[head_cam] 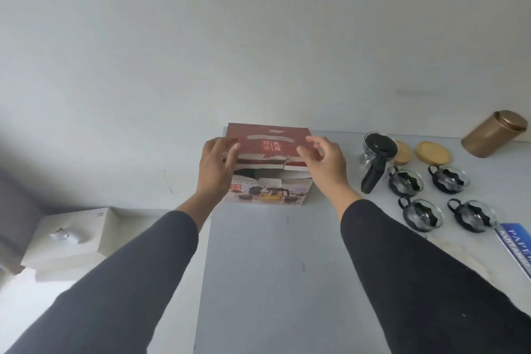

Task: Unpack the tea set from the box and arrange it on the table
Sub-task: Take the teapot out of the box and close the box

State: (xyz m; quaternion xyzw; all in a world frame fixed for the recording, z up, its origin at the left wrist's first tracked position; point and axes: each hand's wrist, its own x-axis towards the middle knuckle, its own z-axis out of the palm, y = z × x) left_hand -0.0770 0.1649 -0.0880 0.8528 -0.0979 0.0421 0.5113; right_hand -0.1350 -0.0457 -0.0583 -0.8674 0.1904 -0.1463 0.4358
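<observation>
Box (267, 164) of the tea set at the far edge of the grey table (273, 267), against the wall — its red top flap lowered over a dark opening. Left hand (215, 165) lies on the flap's left end with fingers straight; right hand (324, 159) is at the right end, fingers loosely curled, apparently just touching the card. Unpacked to the right: teapot (376, 158), four glass cups (405, 181), two wooden coasters (432, 151) — and a brass-coloured tin (495, 133).
</observation>
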